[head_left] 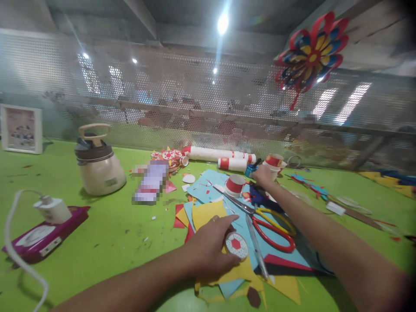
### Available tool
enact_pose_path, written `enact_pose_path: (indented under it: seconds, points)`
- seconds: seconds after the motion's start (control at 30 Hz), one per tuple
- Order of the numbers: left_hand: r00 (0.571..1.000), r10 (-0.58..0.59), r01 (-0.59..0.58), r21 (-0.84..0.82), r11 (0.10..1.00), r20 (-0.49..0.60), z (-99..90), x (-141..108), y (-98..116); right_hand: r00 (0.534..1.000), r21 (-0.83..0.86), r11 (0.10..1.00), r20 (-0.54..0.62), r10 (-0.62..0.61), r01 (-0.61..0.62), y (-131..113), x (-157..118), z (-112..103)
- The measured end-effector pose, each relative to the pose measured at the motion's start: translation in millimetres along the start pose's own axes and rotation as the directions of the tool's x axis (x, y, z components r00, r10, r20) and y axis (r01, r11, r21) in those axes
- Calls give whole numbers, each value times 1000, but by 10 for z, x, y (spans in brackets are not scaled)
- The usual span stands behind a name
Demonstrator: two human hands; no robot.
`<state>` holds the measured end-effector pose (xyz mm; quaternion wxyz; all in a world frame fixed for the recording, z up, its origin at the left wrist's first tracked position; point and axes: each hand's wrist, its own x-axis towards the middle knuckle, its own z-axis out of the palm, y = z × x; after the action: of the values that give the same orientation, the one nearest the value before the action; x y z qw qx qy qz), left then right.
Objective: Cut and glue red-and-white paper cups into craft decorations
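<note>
My left hand (212, 249) is closed around a small round white piece (236, 246) with a red centre and speckled rim, above yellow and blue paper. Farther away, my right hand (262, 174) reaches to a small blue jar (250, 170); its fingers meet at the jar's top, partly blurred. Between the hands lie scissors (273, 234) with one red and one yellow handle, their blades partly apart. A silver pen-like tool (257, 247) rests beside them. A red and white paper cup (235, 186) stands on the blue paper (203, 186) beyond the blades.
White rolls (211, 154) and stacked cups (274, 161) stand at the back. On the left are a bottle (100, 169), a phone (152, 182) and a purple power strip (48, 234) with a cable. A flower pinwheel (312, 57) hangs upper right.
</note>
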<state>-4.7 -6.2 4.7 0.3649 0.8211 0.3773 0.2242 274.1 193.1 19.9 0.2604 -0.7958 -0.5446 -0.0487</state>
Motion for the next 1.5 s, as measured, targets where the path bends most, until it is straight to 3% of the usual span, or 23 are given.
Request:
enact_pose_path:
  seconds: [0.2,0.43,0.5,0.57,0.87,1.03,1.27,1.5]
  points:
    - [998,69,-69,20,997,-7,30,-14,-24,996,122,989,11,-88,86,83,-291,-313]
    - [993,107,-104,45,994,-54,-37,-20,-10,976,363,907,-31,-215,211,396,-952,-675]
    - [978,165,-160,49,986,-124,-69,-2,-18,969,400,884,-55,-243,244,455,-1137,-770]
    - [939,226,-228,22,973,-260,-97,27,-32,962,417,867,-75,-264,271,488,-1299,-838]
    - [866,147,-165,5,986,-477,-127,158,-108,932,485,796,-161,-325,361,528,-1804,-725]
    - [874,141,-121,72,990,-465,-161,215,-69,918,504,768,-236,-318,396,541,-1884,-642]
    - [952,91,-65,98,993,-292,-176,345,-17,923,470,795,-222,-315,385,536,-1902,-637]
    - [952,78,-60,70,996,-294,-198,311,-77,933,435,825,-174,-315,360,523,-1917,-627]
